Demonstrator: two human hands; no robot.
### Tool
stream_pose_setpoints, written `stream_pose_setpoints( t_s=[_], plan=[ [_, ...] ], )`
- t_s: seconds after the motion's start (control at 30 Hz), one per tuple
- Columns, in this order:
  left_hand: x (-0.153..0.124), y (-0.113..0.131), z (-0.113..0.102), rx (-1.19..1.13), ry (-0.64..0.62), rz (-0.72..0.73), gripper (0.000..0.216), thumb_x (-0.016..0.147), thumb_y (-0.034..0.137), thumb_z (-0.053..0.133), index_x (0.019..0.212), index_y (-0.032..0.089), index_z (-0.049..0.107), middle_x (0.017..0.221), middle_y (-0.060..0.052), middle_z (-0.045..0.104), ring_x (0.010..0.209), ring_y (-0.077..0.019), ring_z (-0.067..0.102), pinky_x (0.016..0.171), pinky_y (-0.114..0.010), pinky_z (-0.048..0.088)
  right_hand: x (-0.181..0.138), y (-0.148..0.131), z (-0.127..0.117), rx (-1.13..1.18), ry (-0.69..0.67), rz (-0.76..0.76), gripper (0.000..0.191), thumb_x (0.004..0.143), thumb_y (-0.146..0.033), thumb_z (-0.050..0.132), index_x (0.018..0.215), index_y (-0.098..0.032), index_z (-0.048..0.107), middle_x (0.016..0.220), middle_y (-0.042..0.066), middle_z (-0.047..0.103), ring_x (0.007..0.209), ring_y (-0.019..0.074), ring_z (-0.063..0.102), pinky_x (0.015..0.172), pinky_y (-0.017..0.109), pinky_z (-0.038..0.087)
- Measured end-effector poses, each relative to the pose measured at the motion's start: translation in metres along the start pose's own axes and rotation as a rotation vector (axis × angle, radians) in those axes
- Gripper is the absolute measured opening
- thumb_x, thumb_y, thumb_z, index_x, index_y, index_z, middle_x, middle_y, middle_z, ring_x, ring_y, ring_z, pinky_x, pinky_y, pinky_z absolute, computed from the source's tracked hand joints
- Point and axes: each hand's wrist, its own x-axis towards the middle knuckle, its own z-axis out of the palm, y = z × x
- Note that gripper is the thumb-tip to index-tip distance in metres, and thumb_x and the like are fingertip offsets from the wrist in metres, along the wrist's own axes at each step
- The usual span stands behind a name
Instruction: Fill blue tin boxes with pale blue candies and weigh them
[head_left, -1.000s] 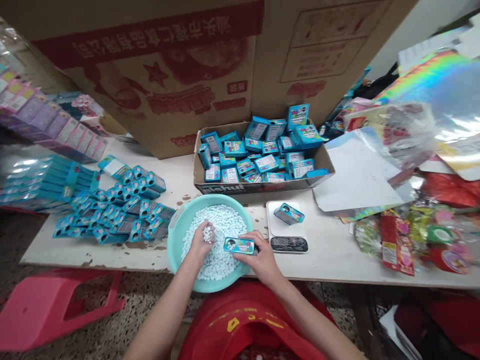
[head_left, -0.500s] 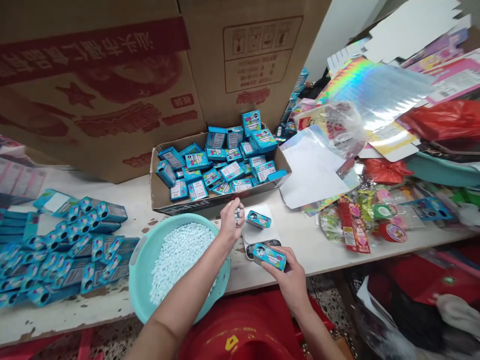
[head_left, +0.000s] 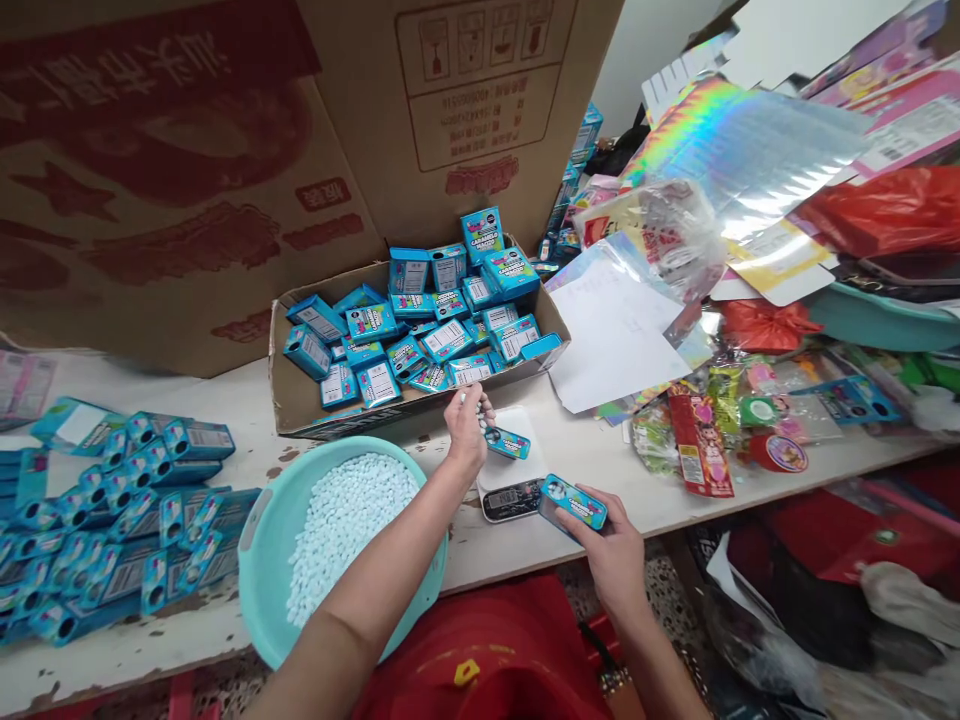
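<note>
Small pale candies show between the curled fingers of my left hand (head_left: 466, 432), which is beside a blue candy box (head_left: 508, 443) standing on a white digital scale (head_left: 531, 422). The round opening in that box's top is partly covered by my fingers. In my right hand (head_left: 611, 540) is a second blue candy box (head_left: 574, 503), tilted, with pale candies visible at its hole. It is held just right of the scale's dark display. Under my left forearm sits a turquoise basin (head_left: 259, 590) holding a heap of pale blue candies (head_left: 352, 520).
A shallow carton (head_left: 300, 425) full of blue candy boxes lies behind the scale, against a large cardboard box (head_left: 337, 120). Several blue boxes with round holes (head_left: 127, 540) are stacked at left. White paper (head_left: 615, 330) and wrapped sweets (head_left: 701, 440) cover the right side.
My left hand has moved in against the box on the scale. My right hand has carried its box rightward off the scale, uncovering the display. The view has shifted slightly.
</note>
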Motion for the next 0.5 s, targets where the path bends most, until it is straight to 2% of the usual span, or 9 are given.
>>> stream_pose_setpoints(
  t_s=[0.17, 0.3, 0.4, 0.5],
  plan=[
    [0.002, 0.0, -0.002, -0.027, 0.025, -0.041, 0.036, 0.063, 0.044, 0.071, 0.063, 0.016, 0.049, 0.052, 0.006, 0.046, 0.038, -0.003, 0.04, 0.036, -0.016, 0.024, 0.006, 0.0, 0.002, -0.012, -0.01, 0.025, 0.043, 0.059, -0.043, 0.077, 0.093, -0.019, 0.066, 0.092, 0.004, 0.063, 0.084, 0.0211, 0.061, 0.078, 0.036, 0.049],
    [-0.002, 0.013, -0.011, -0.049, -0.003, -0.101, 0.042, 0.063, 0.049, 0.072, 0.06, 0.016, 0.046, 0.048, 0.007, 0.041, 0.035, -0.001, 0.032, 0.034, -0.015, 0.016, 0.007, -0.002, 0.006, -0.01, -0.032, 0.046, 0.045, 0.058, -0.043, 0.078, 0.094, -0.019, 0.066, 0.093, 0.004, 0.062, 0.085, 0.0214, 0.06, 0.079, 0.037, 0.049],
    [-0.009, 0.032, -0.033, -0.016, -0.045, -0.113, 0.041, 0.063, 0.048, 0.073, 0.062, 0.016, 0.047, 0.047, 0.007, 0.04, 0.034, -0.0011, 0.031, 0.033, -0.015, 0.014, 0.007, -0.006, 0.009, -0.004, -0.045, 0.051, 0.045, 0.058, -0.043, 0.078, 0.094, -0.018, 0.066, 0.094, 0.004, 0.062, 0.086, 0.0213, 0.06, 0.08, 0.037, 0.048],
    [-0.021, 0.053, -0.075, 0.058, -0.022, -0.104, 0.037, 0.065, 0.045, 0.072, 0.064, 0.016, 0.048, 0.047, 0.007, 0.041, 0.034, -0.0015, 0.032, 0.033, -0.014, 0.014, 0.006, -0.008, 0.011, -0.019, -0.038, 0.038, 0.047, 0.058, -0.043, 0.078, 0.096, -0.018, 0.066, 0.093, 0.004, 0.061, 0.085, 0.0207, 0.06, 0.08, 0.036, 0.048]
  ],
)
